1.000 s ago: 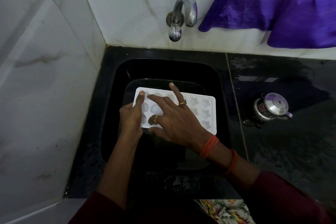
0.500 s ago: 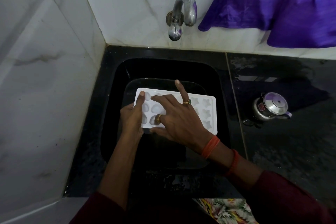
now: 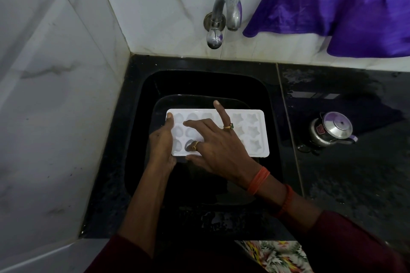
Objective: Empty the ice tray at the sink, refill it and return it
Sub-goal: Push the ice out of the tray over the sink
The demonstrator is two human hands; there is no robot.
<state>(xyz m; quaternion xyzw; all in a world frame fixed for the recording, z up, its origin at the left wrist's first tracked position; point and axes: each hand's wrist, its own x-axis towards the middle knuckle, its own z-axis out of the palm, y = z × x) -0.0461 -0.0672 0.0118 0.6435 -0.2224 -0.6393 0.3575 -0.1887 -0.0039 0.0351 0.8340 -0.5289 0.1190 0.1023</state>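
Bench (image 3: 355,184) of black stone, one slab, runs right of the one black sink (image 3: 142,117) set in the tiled corner. One purple cloth (image 3: 332,6) hangs on the wall beyond the sink and to its right.

One white ice tray (image 3: 255,139) is held level over the middle of the sink, long side across it. It has three rows of moulded cells, star shapes at the end toward the sink's right wall and rounder ones toward its left wall.

Two hands are on the tray. The left hand (image 3: 160,146) grips the end nearest the sink's left wall, thumb lying on top along the rim and reaching the far corner, the other fingers hidden beneath. The right hand (image 3: 219,150) lies spread over the tray's middle, unclenched. Its index finger is straight and points to the sink's back wall, one bent finger dips into a cell of the near row, and the thumb lies along the near edge.

One curved steel tap (image 3: 224,13) sticks out of the wall behind the sink, no water running. One small lidded steel pot (image 3: 332,132) stands on the bench, well right of the sink. Two orange bands (image 3: 258,180) circle the right wrist, and two gold rings (image 3: 228,127) sit on that hand.
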